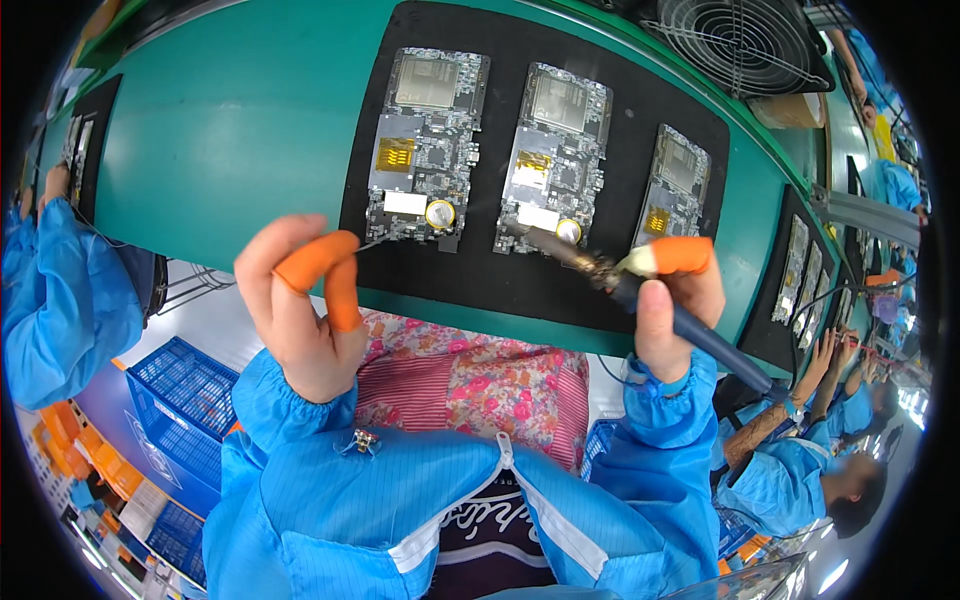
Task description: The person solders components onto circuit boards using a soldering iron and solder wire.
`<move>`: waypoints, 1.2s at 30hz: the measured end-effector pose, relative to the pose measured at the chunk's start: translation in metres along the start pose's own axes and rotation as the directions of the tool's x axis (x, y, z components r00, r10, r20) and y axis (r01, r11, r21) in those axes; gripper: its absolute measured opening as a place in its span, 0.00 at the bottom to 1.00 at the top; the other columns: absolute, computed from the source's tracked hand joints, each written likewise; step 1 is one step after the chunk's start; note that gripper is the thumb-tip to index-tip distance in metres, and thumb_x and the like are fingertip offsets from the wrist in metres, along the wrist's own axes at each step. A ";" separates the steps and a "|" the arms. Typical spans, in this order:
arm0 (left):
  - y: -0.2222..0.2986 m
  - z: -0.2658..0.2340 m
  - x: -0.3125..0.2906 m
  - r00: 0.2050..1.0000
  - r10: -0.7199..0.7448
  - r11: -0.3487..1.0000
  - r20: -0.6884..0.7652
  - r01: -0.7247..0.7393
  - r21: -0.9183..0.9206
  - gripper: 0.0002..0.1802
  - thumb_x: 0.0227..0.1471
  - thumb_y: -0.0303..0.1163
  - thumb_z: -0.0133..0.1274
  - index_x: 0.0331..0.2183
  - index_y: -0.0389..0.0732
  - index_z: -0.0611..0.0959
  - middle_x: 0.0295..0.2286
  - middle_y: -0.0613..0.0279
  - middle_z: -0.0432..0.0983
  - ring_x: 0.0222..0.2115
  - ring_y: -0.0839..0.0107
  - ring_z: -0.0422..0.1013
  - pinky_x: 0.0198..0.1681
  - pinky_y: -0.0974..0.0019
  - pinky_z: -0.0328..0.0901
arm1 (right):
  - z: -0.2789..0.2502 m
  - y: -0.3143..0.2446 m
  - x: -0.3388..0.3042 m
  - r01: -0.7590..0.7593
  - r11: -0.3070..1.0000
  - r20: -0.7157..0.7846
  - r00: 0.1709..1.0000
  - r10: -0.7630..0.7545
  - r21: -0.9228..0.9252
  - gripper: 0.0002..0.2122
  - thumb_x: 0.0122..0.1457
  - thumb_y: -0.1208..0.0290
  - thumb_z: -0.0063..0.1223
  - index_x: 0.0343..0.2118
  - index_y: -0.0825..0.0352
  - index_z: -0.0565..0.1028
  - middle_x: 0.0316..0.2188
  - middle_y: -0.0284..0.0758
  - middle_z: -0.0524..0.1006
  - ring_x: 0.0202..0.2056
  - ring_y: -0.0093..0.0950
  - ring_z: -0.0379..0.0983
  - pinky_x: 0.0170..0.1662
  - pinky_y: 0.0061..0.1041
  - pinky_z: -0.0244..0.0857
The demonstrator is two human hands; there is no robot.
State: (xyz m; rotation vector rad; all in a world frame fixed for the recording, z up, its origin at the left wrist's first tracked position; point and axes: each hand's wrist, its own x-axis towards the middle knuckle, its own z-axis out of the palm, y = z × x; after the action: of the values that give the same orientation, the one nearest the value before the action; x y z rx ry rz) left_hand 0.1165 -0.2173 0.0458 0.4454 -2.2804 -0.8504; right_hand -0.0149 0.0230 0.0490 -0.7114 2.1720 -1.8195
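Observation:
My right hand (680, 300) grips a soldering iron (705, 340) with a dark blue handle. Its metal tip points left, over the lower edge of the middle circuit board (560, 150), by a round coin cell. Whether the tip touches the board I cannot tell. Orange finger cots cover fingertips on both hands. My left hand (305, 300) is closed in a pinch on a thin wire (372, 243), its end by the lower left corner of the left circuit board (428, 140). A third circuit board (677, 175) lies to the right, its lower part behind my right hand.
The boards lie on a black mat (625, 150) on a green bench (240, 130). A fan with a wire guard (735, 45) stands at the far right. Co-workers in blue sit at both sides, with more boards at right. A blue crate (180, 385) is at lower left.

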 end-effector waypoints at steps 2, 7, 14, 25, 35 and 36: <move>0.005 0.002 0.007 0.948 0.298 0.934 0.108 -0.313 0.174 0.18 0.32 0.17 0.61 0.31 0.35 0.77 0.36 0.57 0.68 0.35 0.64 0.66 0.32 0.70 0.63 | -0.007 0.002 -0.001 -0.081 0.984 -0.068 0.993 0.093 0.159 0.14 0.48 0.71 0.53 0.37 0.69 0.66 0.25 0.27 0.69 0.23 0.12 0.59 0.27 0.11 0.53; 0.026 0.028 0.001 0.999 0.000 0.978 -0.032 -0.007 -0.208 0.14 0.28 0.20 0.64 0.25 0.36 0.78 0.32 0.57 0.70 0.32 0.63 0.68 0.31 0.67 0.65 | -0.027 0.010 0.000 -0.029 0.990 -0.124 0.991 0.047 0.139 0.11 0.50 0.71 0.53 0.34 0.69 0.67 0.26 0.28 0.69 0.25 0.13 0.61 0.27 0.13 0.55; 0.030 0.049 -0.001 0.912 0.352 0.934 0.208 -0.331 -0.131 0.14 0.26 0.21 0.63 0.23 0.36 0.78 0.27 0.63 0.72 0.22 0.68 0.66 0.22 0.70 0.60 | -0.036 0.014 -0.008 0.076 0.997 -0.150 0.986 -0.074 0.009 0.07 0.50 0.71 0.49 0.26 0.71 0.70 0.20 0.30 0.69 0.19 0.14 0.61 0.22 0.14 0.53; 0.036 0.056 -0.003 0.899 0.351 0.936 0.261 -0.348 -0.059 0.14 0.26 0.21 0.63 0.23 0.36 0.78 0.27 0.62 0.72 0.24 0.68 0.66 0.24 0.69 0.60 | -0.038 0.012 -0.004 0.163 0.962 0.019 0.987 -0.163 -0.219 0.04 0.47 0.74 0.50 0.23 0.69 0.71 0.15 0.33 0.69 0.14 0.22 0.63 0.17 0.19 0.54; 0.036 0.060 -0.004 0.889 0.361 0.931 0.283 -0.363 -0.045 0.13 0.26 0.21 0.62 0.22 0.36 0.78 0.28 0.62 0.72 0.24 0.68 0.67 0.25 0.69 0.60 | -0.035 0.017 0.000 0.253 0.948 0.037 0.967 -0.251 -0.191 0.04 0.45 0.76 0.52 0.22 0.70 0.70 0.15 0.34 0.70 0.13 0.25 0.65 0.17 0.20 0.56; 0.036 0.062 -0.004 0.888 0.362 0.930 0.284 -0.364 -0.047 0.13 0.26 0.21 0.62 0.22 0.36 0.78 0.28 0.62 0.72 0.24 0.68 0.67 0.25 0.69 0.60 | -0.035 0.018 0.000 0.252 0.949 0.035 0.968 -0.250 -0.192 0.04 0.45 0.76 0.52 0.22 0.70 0.70 0.15 0.34 0.70 0.13 0.25 0.65 0.17 0.20 0.56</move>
State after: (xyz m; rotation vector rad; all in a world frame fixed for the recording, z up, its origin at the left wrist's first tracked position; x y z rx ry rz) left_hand 0.0744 -0.1604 0.0326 -0.1178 -2.5216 -0.7499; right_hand -0.0347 0.0553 0.0392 -1.0826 2.3688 -1.7212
